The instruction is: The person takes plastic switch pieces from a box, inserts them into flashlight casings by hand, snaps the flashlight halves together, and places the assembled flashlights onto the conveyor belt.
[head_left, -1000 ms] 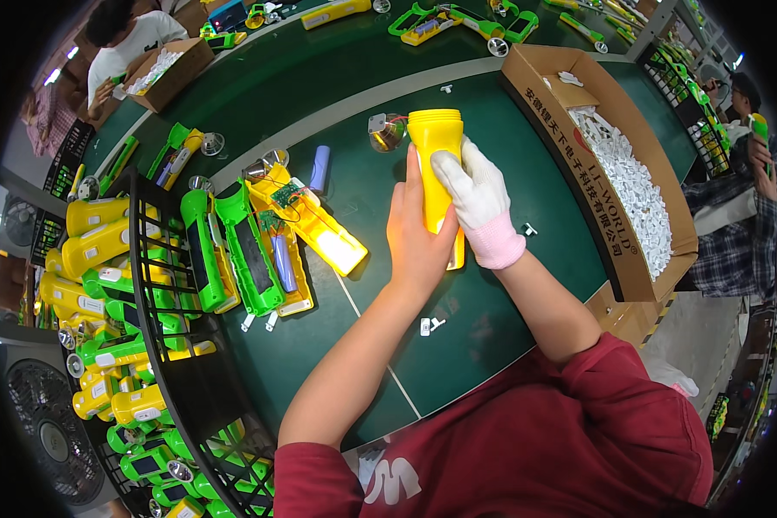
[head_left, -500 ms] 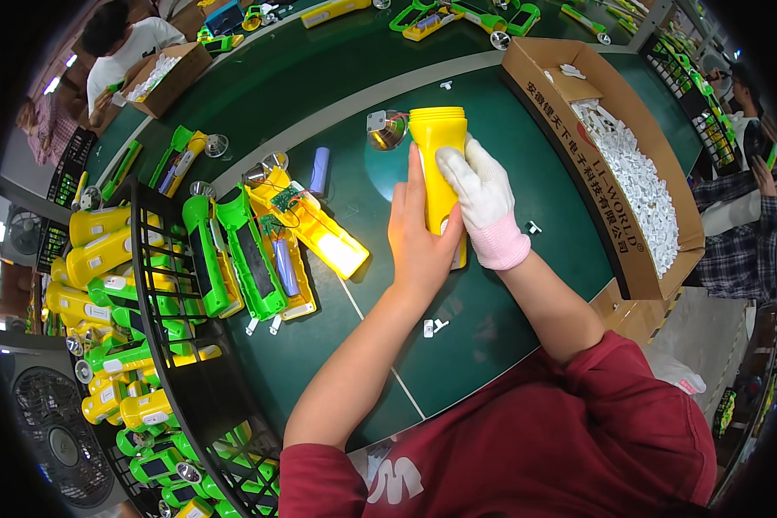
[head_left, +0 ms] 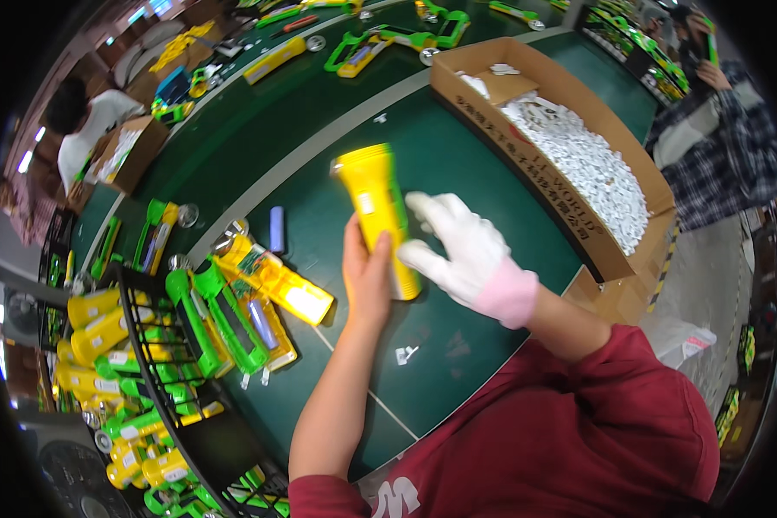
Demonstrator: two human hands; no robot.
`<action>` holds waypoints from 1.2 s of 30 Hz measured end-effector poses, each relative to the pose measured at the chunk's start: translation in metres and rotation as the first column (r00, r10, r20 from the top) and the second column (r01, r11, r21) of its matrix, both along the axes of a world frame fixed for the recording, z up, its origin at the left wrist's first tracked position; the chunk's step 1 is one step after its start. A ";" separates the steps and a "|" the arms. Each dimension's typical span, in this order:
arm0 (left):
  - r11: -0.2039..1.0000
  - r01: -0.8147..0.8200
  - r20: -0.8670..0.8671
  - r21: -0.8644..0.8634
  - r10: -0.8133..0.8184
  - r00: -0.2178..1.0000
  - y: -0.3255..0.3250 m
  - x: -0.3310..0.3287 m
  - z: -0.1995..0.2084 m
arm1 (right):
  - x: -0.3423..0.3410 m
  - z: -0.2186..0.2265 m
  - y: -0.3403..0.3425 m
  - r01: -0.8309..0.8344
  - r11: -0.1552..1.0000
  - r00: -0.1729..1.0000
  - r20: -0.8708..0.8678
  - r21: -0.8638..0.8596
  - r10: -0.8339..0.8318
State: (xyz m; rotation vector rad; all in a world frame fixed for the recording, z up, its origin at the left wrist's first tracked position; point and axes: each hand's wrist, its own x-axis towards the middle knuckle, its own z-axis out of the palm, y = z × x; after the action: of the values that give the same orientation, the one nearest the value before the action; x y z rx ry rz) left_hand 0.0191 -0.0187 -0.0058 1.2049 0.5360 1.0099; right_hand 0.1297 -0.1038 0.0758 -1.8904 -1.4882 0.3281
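Yellow plastic torch [head_left: 376, 211] had tilted since half a second earlier, its wide head swinging away to the upper left, suggesting it was being turned over for handling; the bare left hand [head_left: 367, 276] gripped its lower body, fingers wrapped round it, while the white-gloved right hand [head_left: 459, 250] had eased off, fingers spread loosely, touching only the barrel's right side, above a green worktable [head_left: 457, 155]

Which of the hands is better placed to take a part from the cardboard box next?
Right. The white-gloved right hand is open, only brushing the yellow plastic flashlight, and lies nearer the brown cardboard box of small white parts. The bare left hand is gripping the flashlight.
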 end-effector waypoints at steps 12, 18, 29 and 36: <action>0.931 0.186 0.164 -0.313 -0.140 0.977 0.013 -0.012 0.016 | 0.232 0.040 0.049 0.164 0.971 0.953 0.281 -0.172 -0.112; 0.879 0.342 0.241 -0.333 -0.271 0.932 0.014 -0.012 0.014 | 0.268 -0.021 0.157 0.466 0.831 0.870 0.327 -0.304 -0.369; 0.839 0.404 0.288 -0.364 -0.311 0.906 0.018 -0.016 0.011 | 0.208 0.030 0.111 0.195 0.975 0.968 -0.140 -0.107 -0.209; 0.852 0.385 0.282 -0.355 -0.296 0.913 0.016 -0.017 0.014 | 0.087 0.067 0.007 -0.191 0.968 0.904 -0.356 0.161 0.238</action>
State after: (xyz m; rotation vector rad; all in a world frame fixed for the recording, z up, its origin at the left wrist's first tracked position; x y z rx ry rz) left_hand 0.0026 -0.0029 0.0083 0.7690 0.3175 0.6678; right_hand 0.2168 -0.0972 0.1427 -1.4678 -1.4177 0.6470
